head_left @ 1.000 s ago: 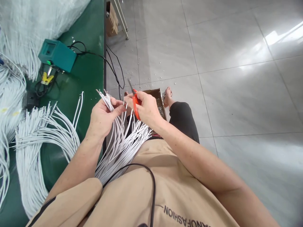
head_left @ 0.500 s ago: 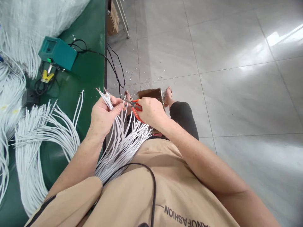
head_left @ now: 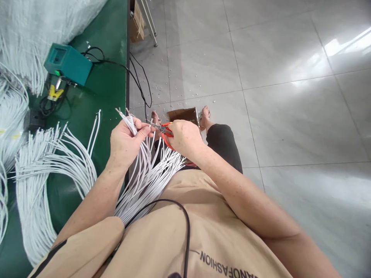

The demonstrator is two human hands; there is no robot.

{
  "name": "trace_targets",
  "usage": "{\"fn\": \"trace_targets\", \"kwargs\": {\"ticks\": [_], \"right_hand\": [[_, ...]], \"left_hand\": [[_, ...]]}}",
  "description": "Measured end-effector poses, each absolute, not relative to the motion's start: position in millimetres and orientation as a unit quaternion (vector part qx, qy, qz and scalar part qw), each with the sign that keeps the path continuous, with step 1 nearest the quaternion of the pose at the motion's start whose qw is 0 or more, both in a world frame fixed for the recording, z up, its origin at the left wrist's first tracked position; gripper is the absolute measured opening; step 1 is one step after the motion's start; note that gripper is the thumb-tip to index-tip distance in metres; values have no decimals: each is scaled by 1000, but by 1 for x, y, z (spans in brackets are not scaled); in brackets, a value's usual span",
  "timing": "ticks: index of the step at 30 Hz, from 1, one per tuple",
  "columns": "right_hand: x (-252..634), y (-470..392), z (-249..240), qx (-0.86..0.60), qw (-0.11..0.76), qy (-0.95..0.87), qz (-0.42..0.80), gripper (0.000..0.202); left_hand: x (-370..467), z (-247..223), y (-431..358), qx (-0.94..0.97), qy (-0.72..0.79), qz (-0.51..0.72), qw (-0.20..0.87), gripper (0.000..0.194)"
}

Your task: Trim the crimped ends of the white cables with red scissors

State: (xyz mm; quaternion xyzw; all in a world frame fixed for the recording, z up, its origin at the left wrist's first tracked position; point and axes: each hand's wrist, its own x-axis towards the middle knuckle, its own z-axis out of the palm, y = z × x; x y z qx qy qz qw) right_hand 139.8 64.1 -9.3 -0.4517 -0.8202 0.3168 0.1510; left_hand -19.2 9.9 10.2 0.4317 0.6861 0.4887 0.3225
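Our left hand (head_left: 125,141) pinches the white wires (head_left: 153,175), tips poking up past the fingers — their lengths drape down to our lap. Our right hand (head_left: 187,138), back upward, grips the orange-handled pliers (head_left: 163,130), their nose reaching the left fingertips. Our 2 forearms angle inward, the hands just apart

White cables (head_left: 145,170), a plain beige shirt (head_left: 185,216) (dark lettering on it), orange-red handles (head_left: 167,142), green tabletop (head_left: 107,36)
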Motion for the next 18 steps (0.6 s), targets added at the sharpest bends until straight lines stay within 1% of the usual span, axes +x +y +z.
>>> {"fn": "trace_targets", "kwargs": {"ticks": [2, 4, 6, 7, 9, 11, 18], "right_hand": [[140, 67, -11, -452, 198, -784, 376, 21], [141, 71, -11, -437, 270, -723, 463, 18], [140, 75, -10, -392, 333, -662, 545, 20], [140, 77, -9, -366, 352, -640, 577, 22], [139, 80, -7, -327, 363, -618, 616, 22], [139, 81, -7, -312, 364, -611, 630, 18], [140, 80, -8, -322, 355, -590, 649, 17]], "left_hand": [[-18, 12, 10, 427, 678, 491, 343, 25], [-17, 15, 10, 419, 662, 493, 377, 26], [-15, 17, 10, 414, 646, 492, 412, 26], [-15, 17, 10, 413, 637, 491, 427, 26], [-14, 18, 10, 413, 626, 487, 448, 26], [-13, 18, 10, 412, 623, 480, 460, 27], [-13, 17, 10, 414, 625, 476, 460, 24]]}}
